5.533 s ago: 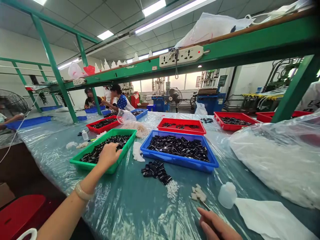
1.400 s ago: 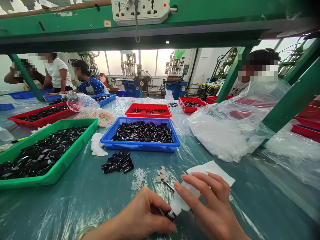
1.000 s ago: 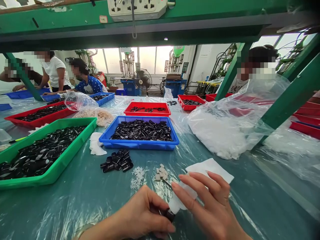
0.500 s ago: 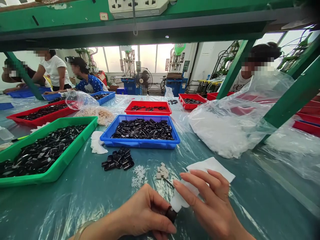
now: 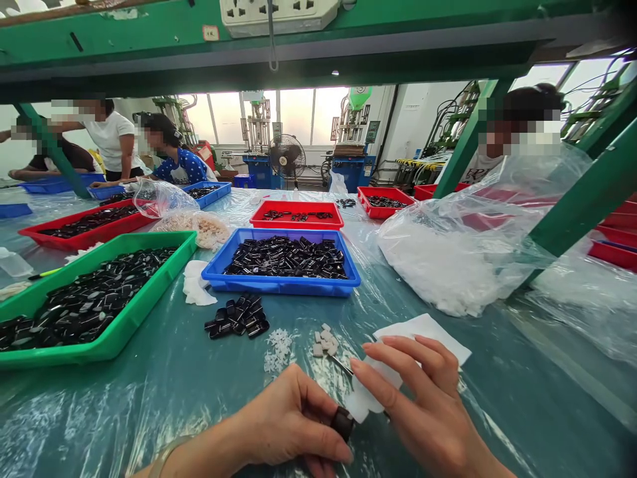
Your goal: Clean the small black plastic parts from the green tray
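My left hand (image 5: 293,421) pinches a small black plastic piece (image 5: 342,423) between thumb and fingers, near the front of the table. Close beside it, my right hand (image 5: 423,398) has curved fingers over a thin white sheet (image 5: 365,398), whose lower corner touches or nearly touches the black piece. The right thumb is hidden behind the fingers. A thin metal tool (image 5: 341,364) sticks out to the left of the white sheet; whether the right hand grips it is unclear. Further ahead are beige blocks (image 5: 325,342), translucent white bits (image 5: 277,350) and a black-piece pile (image 5: 239,317).
A blue tray (image 5: 281,285) and a green tray (image 5: 114,332) hold many black pieces. Behind stands a red tray (image 5: 296,222). A clear bag of white bits (image 5: 442,265) sits right, by a green post (image 5: 582,192). A green shelf beam (image 5: 124,53) crosses above.
The view has shifted slightly. The white sheet's lower corner has tilted a little beside the black piece, while both hands stay nearly in place. In the background a person's arm has lifted.
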The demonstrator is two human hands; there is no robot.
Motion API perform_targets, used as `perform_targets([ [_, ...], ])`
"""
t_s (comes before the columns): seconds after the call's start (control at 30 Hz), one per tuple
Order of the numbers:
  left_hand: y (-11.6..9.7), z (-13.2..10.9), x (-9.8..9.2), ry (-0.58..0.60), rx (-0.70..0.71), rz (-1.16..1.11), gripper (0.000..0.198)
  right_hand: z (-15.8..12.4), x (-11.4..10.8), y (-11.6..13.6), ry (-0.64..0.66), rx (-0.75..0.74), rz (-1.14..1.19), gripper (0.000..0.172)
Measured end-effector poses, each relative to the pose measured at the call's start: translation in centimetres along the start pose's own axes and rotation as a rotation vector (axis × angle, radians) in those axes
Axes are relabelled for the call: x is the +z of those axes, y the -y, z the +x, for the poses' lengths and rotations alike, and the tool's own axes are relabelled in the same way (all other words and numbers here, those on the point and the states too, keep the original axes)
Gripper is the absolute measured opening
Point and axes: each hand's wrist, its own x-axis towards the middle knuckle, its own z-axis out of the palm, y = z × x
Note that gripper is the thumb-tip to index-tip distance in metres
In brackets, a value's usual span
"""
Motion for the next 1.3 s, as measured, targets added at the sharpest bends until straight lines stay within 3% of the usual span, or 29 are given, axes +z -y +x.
perform_targets([
  [1.3, 0.06, -0.08, 0.01, 0.032, 0.009, -0.011, 0.02, 0.15, -0.01, -0.4, -0.013, -0.028, 0.03, 0.023],
])
